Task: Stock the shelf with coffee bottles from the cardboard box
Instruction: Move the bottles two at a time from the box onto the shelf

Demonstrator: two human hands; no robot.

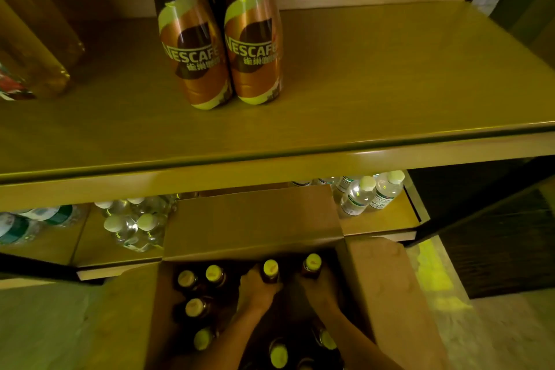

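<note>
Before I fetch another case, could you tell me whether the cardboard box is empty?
Not empty: the cardboard box still holds several capped coffee bottles.

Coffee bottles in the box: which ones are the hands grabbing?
The two at the far end. The left hand grips one bottle, the right hand another. The other bottles stand untouched.

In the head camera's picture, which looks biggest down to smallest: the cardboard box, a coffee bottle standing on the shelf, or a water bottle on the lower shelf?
1. Cardboard box
2. Coffee bottle on the shelf, though it sits nearest the camera, which enlarges it
3. Water bottle
</note>
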